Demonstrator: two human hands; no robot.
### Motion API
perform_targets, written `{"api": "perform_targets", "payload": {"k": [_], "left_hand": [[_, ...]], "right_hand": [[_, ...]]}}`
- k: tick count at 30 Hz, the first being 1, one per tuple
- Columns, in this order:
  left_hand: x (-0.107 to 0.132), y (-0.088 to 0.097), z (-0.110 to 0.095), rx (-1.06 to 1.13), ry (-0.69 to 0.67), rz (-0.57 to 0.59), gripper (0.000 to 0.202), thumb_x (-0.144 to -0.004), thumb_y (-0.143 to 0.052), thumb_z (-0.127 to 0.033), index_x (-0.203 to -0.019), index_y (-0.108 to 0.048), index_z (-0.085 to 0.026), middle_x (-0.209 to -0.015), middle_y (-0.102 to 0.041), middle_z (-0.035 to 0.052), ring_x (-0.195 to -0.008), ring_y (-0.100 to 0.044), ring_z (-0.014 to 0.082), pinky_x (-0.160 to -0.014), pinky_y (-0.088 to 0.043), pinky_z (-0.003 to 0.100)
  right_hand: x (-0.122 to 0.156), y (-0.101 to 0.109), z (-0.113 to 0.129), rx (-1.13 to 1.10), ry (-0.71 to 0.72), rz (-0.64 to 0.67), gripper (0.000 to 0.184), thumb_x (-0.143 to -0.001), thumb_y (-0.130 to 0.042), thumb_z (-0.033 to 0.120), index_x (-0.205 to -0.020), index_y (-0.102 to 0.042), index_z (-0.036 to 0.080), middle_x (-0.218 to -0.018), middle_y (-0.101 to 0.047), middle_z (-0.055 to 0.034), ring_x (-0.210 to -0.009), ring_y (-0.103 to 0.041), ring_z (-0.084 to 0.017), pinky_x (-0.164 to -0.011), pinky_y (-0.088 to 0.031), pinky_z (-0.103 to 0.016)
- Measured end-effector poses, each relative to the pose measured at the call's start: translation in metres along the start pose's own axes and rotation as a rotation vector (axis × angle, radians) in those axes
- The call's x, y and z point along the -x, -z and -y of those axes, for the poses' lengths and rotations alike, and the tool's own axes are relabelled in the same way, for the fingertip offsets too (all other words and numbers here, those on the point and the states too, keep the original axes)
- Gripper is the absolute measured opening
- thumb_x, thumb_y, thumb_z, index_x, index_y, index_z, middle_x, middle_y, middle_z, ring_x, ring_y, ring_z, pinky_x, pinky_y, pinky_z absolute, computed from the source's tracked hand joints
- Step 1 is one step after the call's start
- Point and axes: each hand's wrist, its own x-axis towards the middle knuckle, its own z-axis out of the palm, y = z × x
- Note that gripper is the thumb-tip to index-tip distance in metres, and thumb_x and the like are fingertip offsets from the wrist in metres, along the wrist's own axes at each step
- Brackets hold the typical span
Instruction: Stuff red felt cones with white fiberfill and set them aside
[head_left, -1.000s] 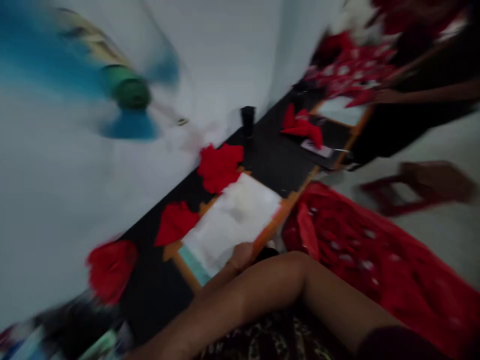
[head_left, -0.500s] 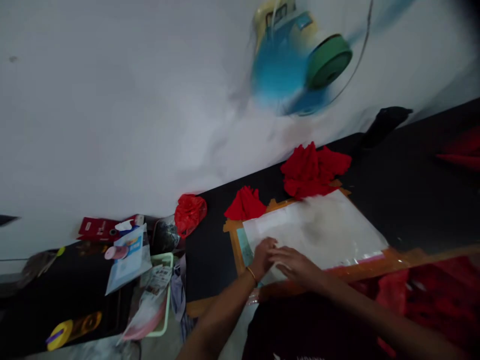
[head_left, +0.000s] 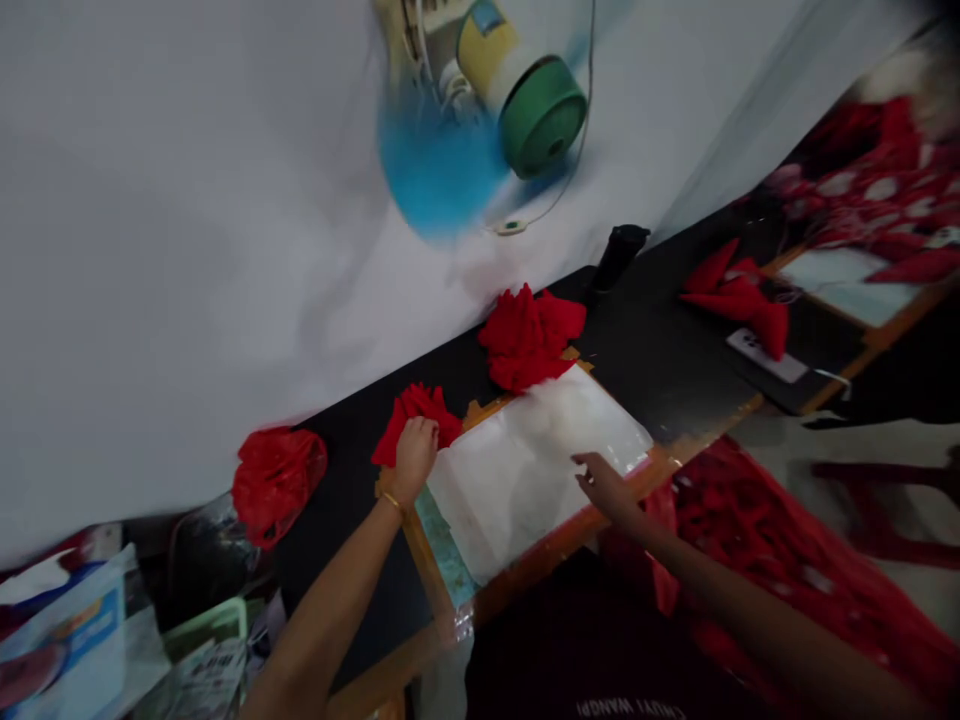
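Observation:
My left hand [head_left: 417, 458], with a thin yellow bracelet at the wrist, is at the smaller bunch of red cloth [head_left: 405, 412] beside the far left corner of the white sheet. Its fingers are bent and closed on the cloth's near edge. Over the right part of the white sheet [head_left: 510, 470] hovers my right hand [head_left: 598, 482], its fingers loosely bent and apart, with nothing visible in them. A larger heap of red cloth [head_left: 529, 335] lies behind the sheet's far edge.
Brown tape [head_left: 427, 560] borders the work area on the black table [head_left: 352, 440]. A red plastic bag [head_left: 277, 480] sits at the left. A black upright object [head_left: 619, 258] stands near the wall; a phone [head_left: 765, 355] lies at right. Red material [head_left: 765, 530] hangs below the front edge.
My hands were together over the sheet's near left part. The left has gone outward to the smaller red cloth, the right to the right. The view has turned rightward.

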Motion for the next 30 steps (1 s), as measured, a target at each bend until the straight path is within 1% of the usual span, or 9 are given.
{"api": "perform_targets", "payload": {"k": [2, 4, 9, 12, 17, 19, 23, 27, 30], "left_hand": [[0.009, 0.015, -0.004, 0.099, -0.030, -0.208, 0.016, -0.093, -0.046, -0.018, -0.100, -0.060, -0.017, -0.101, -0.060, 0.0097, -0.096, -0.057, 0.0220, -0.087, -0.048, 0.036], [0.027, 0.016, -0.016, 0.161, -0.059, -0.281, 0.016, -0.094, -0.046, -0.020, -0.104, -0.058, -0.020, -0.101, -0.059, 0.0075, -0.096, -0.059, 0.0203, -0.086, -0.049, 0.033], [0.080, -0.039, -0.057, 0.117, 0.004, 0.170, 0.022, -0.088, -0.048, -0.012, -0.105, -0.060, -0.019, -0.105, -0.061, 0.0090, -0.099, -0.060, 0.0221, -0.087, -0.049, 0.034], [0.094, -0.076, -0.087, 0.212, 0.125, 0.220, 0.047, -0.080, -0.061, -0.017, -0.126, -0.053, -0.015, -0.120, -0.057, 0.0142, -0.115, -0.054, 0.0271, -0.097, -0.046, 0.036], [0.068, -0.115, -0.139, 0.607, 0.309, 0.196, 0.059, -0.083, -0.057, -0.019, -0.140, -0.041, -0.018, -0.110, -0.064, 0.0073, -0.084, -0.063, 0.0166, -0.082, -0.051, 0.030], [0.050, -0.127, -0.151, 0.648, 0.350, 0.164, 0.062, -0.079, -0.063, -0.017, -0.138, -0.044, -0.017, -0.111, -0.065, 0.0090, -0.088, -0.064, 0.0183, -0.084, -0.050, 0.031], [0.028, -0.141, -0.156, 0.660, 0.359, 0.114, 0.028, -0.079, -0.053, -0.007, -0.103, -0.066, -0.014, -0.099, -0.070, 0.0104, -0.096, -0.064, 0.0225, -0.092, -0.047, 0.038], [0.025, -0.138, -0.155, 0.718, 0.387, 0.074, 0.020, -0.082, -0.049, -0.009, -0.089, -0.067, -0.015, -0.089, -0.070, 0.0088, -0.089, -0.064, 0.0219, -0.091, -0.046, 0.039], [0.031, -0.132, -0.152, 0.789, 0.449, 0.031, 0.014, -0.078, -0.054, -0.011, -0.081, -0.067, -0.017, -0.085, -0.069, 0.0069, -0.087, -0.064, 0.0209, -0.088, -0.047, 0.036]], "right_hand": [[-0.010, 0.014, -0.009, 0.174, 0.087, -0.074, 0.052, -0.082, -0.049, 0.015, -0.134, -0.051, 0.016, -0.130, -0.054, -0.0166, -0.112, -0.058, -0.027, -0.093, -0.051, -0.040], [-0.023, 0.020, -0.010, 0.326, 0.152, -0.003, 0.060, -0.079, -0.051, 0.008, -0.138, -0.049, 0.020, -0.135, -0.050, -0.0156, -0.120, -0.052, -0.029, -0.094, -0.049, -0.040], [-0.056, 0.015, 0.001, 0.379, 0.086, 0.217, 0.031, -0.088, -0.046, 0.011, -0.111, -0.066, 0.019, -0.111, -0.065, -0.0123, -0.101, -0.061, -0.025, -0.082, -0.047, -0.032], [-0.070, 0.009, 0.008, 0.331, 0.059, 0.213, 0.020, -0.092, -0.049, 0.024, -0.099, -0.066, 0.017, -0.100, -0.068, -0.0111, -0.092, -0.063, -0.022, -0.073, -0.044, -0.027], [-0.076, -0.001, 0.020, 0.225, 0.093, 0.269, 0.022, -0.091, -0.054, 0.034, -0.088, -0.067, 0.016, -0.079, -0.069, -0.0058, -0.075, -0.064, -0.019, -0.065, -0.042, -0.025], [-0.076, -0.004, 0.024, 0.188, 0.125, 0.289, 0.025, -0.092, -0.051, 0.034, -0.088, -0.067, 0.016, -0.078, -0.069, -0.0046, -0.072, -0.063, -0.018, -0.066, -0.043, -0.025], [-0.072, -0.004, 0.029, 0.129, 0.187, 0.302, 0.024, -0.090, -0.052, 0.027, -0.105, -0.066, 0.016, -0.091, -0.070, -0.0047, -0.078, -0.063, -0.017, -0.071, -0.048, -0.026], [-0.069, -0.002, 0.035, 0.194, 0.407, 0.328, 0.061, -0.082, -0.062, 0.018, -0.141, -0.045, 0.023, -0.132, -0.054, -0.0097, -0.111, -0.058, -0.020, -0.084, -0.050, -0.027], [-0.077, -0.006, 0.040, 0.372, 0.428, 0.397, 0.036, -0.089, -0.052, 0.017, -0.124, -0.060, 0.020, -0.121, -0.059, -0.0116, -0.110, -0.058, -0.024, -0.083, -0.051, -0.030]]}}
